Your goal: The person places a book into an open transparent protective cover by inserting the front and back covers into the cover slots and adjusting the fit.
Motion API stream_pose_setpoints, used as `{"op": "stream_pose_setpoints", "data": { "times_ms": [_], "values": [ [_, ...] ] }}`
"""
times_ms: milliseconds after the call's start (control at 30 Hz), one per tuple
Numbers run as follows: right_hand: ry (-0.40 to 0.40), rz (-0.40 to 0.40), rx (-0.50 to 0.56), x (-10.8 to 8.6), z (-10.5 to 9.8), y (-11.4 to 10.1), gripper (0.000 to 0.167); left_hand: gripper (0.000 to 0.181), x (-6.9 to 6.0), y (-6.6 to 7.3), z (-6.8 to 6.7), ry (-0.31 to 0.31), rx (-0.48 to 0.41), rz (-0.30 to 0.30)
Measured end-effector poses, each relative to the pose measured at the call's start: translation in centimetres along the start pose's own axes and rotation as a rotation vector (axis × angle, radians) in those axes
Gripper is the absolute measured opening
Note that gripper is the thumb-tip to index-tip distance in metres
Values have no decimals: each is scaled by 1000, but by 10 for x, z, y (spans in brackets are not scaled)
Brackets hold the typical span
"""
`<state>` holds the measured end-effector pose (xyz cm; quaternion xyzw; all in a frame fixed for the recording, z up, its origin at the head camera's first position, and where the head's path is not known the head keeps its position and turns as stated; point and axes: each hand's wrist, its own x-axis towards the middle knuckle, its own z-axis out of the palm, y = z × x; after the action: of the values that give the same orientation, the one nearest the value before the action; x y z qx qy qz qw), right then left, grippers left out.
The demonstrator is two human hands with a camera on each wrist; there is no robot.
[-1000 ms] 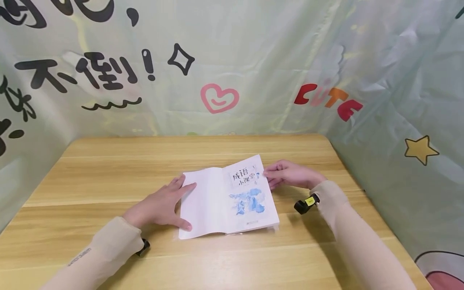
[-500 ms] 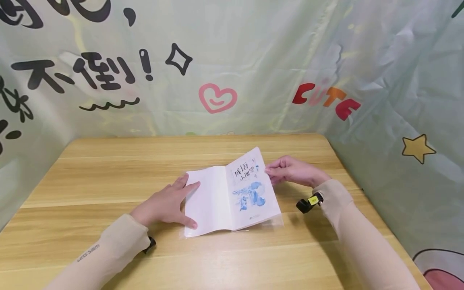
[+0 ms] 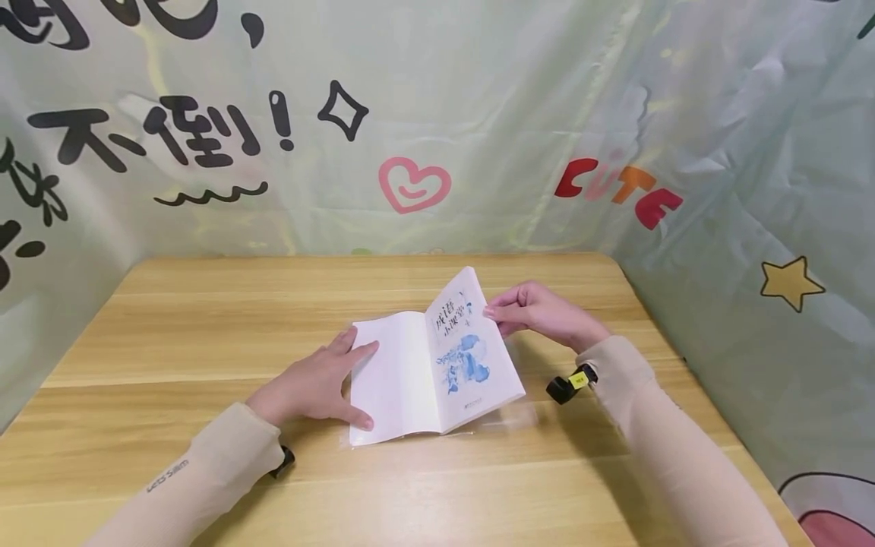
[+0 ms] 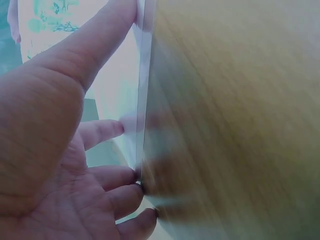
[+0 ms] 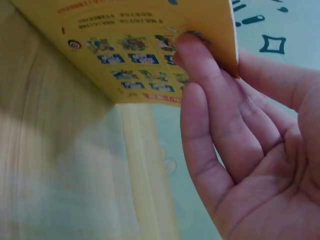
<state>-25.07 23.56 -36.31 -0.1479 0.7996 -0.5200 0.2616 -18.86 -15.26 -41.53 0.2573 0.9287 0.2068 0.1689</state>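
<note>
wooden table | open book between: left fingers spread at left edge, right fingers pinching raised right edge | fold pointing away

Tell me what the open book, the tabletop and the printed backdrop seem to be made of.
Open book: paper, since its white leaf bows softly; its yellow back cover, thin yet flat, is probably card.
Tabletop: wood or wood-look laminate, with pale streaky grain and a soft sheen.
Printed backdrop: thin fabric or plastic sheeting, judging by its creases and faint gloss.
</note>
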Motion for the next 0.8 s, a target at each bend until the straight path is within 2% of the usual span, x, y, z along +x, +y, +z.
{"op": "stream_pose_setpoints", "data": {
  "times_ms": [167,367,433,600,800],
  "values": [
    [28,-8,-12,4,7,-8,35,119,0,1,2,41,54,4],
    [71,-6,-71,4,16,-23,32,88,-1,10,7,140,228,75],
    [91,-5,-92,5,20,-28,30,80,-2,13,8,160,249,99],
    [133,-1,-122,8,31,-39,28,78,-4,12,6,147,136,150],
    [163,23,-169,10,40,-49,26,79,-2,3,6,67,-37,131]
  ]
}}
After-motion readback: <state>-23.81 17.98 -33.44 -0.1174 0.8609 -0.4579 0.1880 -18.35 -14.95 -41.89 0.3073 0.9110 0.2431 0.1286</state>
